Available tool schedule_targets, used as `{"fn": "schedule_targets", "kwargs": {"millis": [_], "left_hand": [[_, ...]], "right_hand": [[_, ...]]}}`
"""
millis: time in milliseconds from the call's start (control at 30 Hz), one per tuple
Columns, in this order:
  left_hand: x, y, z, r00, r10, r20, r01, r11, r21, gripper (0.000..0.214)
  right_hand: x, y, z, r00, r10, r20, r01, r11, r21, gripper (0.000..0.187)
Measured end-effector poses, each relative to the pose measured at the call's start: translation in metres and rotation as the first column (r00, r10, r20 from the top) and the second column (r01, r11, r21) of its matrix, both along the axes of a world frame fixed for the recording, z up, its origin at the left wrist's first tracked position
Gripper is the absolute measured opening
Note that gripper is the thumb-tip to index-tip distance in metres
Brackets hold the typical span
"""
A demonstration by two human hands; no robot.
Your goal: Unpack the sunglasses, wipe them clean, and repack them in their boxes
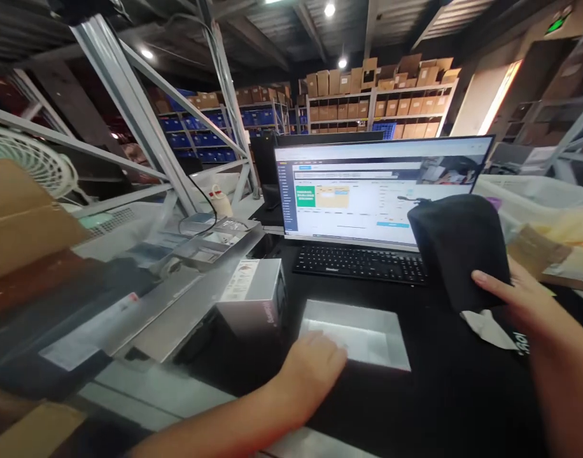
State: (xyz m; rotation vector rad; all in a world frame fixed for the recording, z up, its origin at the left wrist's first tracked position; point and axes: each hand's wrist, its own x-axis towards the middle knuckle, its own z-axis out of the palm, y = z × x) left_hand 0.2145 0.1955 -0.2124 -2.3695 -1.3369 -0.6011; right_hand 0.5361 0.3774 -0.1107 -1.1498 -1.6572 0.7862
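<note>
My right hand (525, 296) grips a soft-looking black pouch (463, 254), thumb across its front. It is held up before the right part of the monitor, and the fingers behind it are hidden. On the black desk below lies a shallow, open white box (380, 321). The part of its inside that shows holds nothing I can make out. My left hand (315, 362) is curled over the box's near left corner, its fingertips hidden. Left of the box stands a grey carton (258, 292) with a white label on top.
Behind the box are a black keyboard (358, 264) and a lit monitor (358, 197). A crumpled white piece (489, 329) lies under the pouch. Grey trays and flat boxes (162, 305) crowd the left side. White bins (549, 197) stand at right, a fan (28, 159) at far left.
</note>
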Motion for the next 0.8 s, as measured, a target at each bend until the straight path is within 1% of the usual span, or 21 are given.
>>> {"fn": "schedule_targets", "kwargs": {"millis": [33, 67, 100, 133, 167, 233, 300, 333, 367, 400, 467, 500, 533, 567, 600, 633, 667, 700, 733, 767, 800], "left_hand": [[0.001, 0.012, 0.001, 1.000, 0.017, 0.016, -0.016, 1.000, -0.018, 0.020], [0.002, 0.025, 0.002, 0.999, 0.028, 0.038, -0.027, 0.999, -0.029, 0.020], [0.003, 0.038, 0.005, 0.997, 0.036, 0.064, -0.033, 0.998, -0.044, 0.020], [0.005, 0.051, 0.007, 0.995, 0.043, 0.094, -0.037, 0.998, -0.060, 0.021], [0.006, 0.064, 0.010, 0.991, 0.049, 0.128, -0.039, 0.996, -0.075, 0.021], [0.011, 0.086, 0.014, 0.975, 0.058, 0.213, -0.038, 0.995, -0.096, 0.020], [0.016, 0.099, 0.019, 0.948, 0.049, 0.313, -0.020, 0.995, -0.095, 0.018], [0.019, 0.100, 0.020, 0.930, 0.034, 0.367, -0.003, 0.996, -0.086, 0.017], [0.022, 0.099, 0.022, 0.907, 0.013, 0.422, 0.019, 0.997, -0.071, 0.020], [0.025, 0.095, 0.024, 0.881, -0.010, 0.473, 0.040, 0.998, -0.053, 0.026], [0.032, 0.082, 0.027, 0.830, -0.058, 0.554, 0.085, 0.996, -0.023, 0.055], [0.034, 0.074, 0.029, 0.781, -0.095, 0.618, 0.137, 0.990, -0.020, 0.072], [0.035, 0.067, 0.030, 0.701, -0.130, 0.701, 0.207, 0.978, -0.025, 0.087], [0.035, 0.060, 0.032, 0.600, -0.151, 0.786, 0.283, 0.959, -0.032, 0.096], [0.033, 0.054, 0.032, 0.494, -0.152, 0.856, 0.354, 0.935, -0.038, 0.098], [0.029, 0.048, 0.032, 0.407, -0.140, 0.903, 0.408, 0.912, -0.043, 0.097], [0.024, 0.043, 0.032, 0.363, -0.123, 0.924, 0.438, 0.898, -0.052, 0.093], [0.018, 0.038, 0.030, 0.369, -0.112, 0.923, 0.442, 0.894, -0.069, 0.088], [0.012, 0.034, 0.028, 0.395, -0.111, 0.912, 0.442, 0.893, -0.083, 0.083], [0.006, 0.030, 0.025, 0.416, -0.118, 0.902, 0.444, 0.892, -0.089, 0.081], [0.000, 0.026, 0.022, 0.427, -0.126, 0.895, 0.443, 0.892, -0.086, 0.080]], "right_hand": [[-0.001, -0.004, 0.000, 0.989, 0.038, -0.143, -0.047, 0.997, -0.064, 0.062], [-0.002, -0.007, 0.000, 0.956, 0.085, -0.282, -0.125, 0.984, -0.126, 0.063], [-0.004, -0.011, 0.000, 0.911, 0.126, -0.392, -0.206, 0.964, -0.170, 0.064], [-0.007, -0.015, 0.000, 0.882, 0.146, -0.449, -0.257, 0.946, -0.197, 0.063], [-0.011, -0.019, 0.000, 0.865, 0.168, -0.472, -0.299, 0.929, -0.217, 0.063], [-0.022, -0.027, 0.000, 0.856, 0.236, -0.460, -0.375, 0.895, -0.239, 0.064], [-0.037, -0.035, -0.001, 0.856, 0.333, -0.396, -0.441, 0.870, -0.220, 0.064], [-0.045, -0.038, -0.003, 0.857, 0.379, -0.348, -0.460, 0.867, -0.188, 0.064], [-0.054, -0.041, -0.005, 0.860, 0.417, -0.293, -0.472, 0.869, -0.150, 0.063], [-0.062, -0.043, -0.009, 0.863, 0.446, -0.239, -0.481, 0.869, -0.115, 0.063], [-0.078, -0.048, -0.018, 0.867, 0.473, -0.157, -0.486, 0.872, -0.055, 0.065], [-0.086, -0.051, -0.024, 0.865, 0.485, -0.129, -0.493, 0.870, -0.034, 0.069], [-0.092, -0.055, -0.030, 0.855, 0.508, -0.102, -0.513, 0.858, -0.025, 0.074], [-0.097, -0.059, -0.034, 0.836, 0.545, -0.065, -0.548, 0.836, -0.029, 0.078], [-0.101, -0.064, -0.038, 0.807, 0.591, -0.012, -0.591, 0.805, -0.049, 0.080], [-0.102, -0.068, -0.040, 0.768, 0.638, 0.051, -0.633, 0.769, -0.083, 0.081], [-0.101, -0.072, -0.039, 0.722, 0.682, 0.118, -0.671, 0.731, -0.124, 0.080], [-0.098, -0.073, -0.037, 0.670, 0.719, 0.182, -0.701, 0.694, -0.161, 0.079], [-0.092, -0.073, -0.032, 0.627, 0.743, 0.233, -0.724, 0.666, -0.179, 0.079], [-0.085, -0.071, -0.026, 0.603, 0.752, 0.265, -0.738, 0.652, -0.172, 0.078], [-0.078, -0.067, -0.020, 0.598, 0.752, 0.277, -0.745, 0.649, -0.152, 0.075]]}}
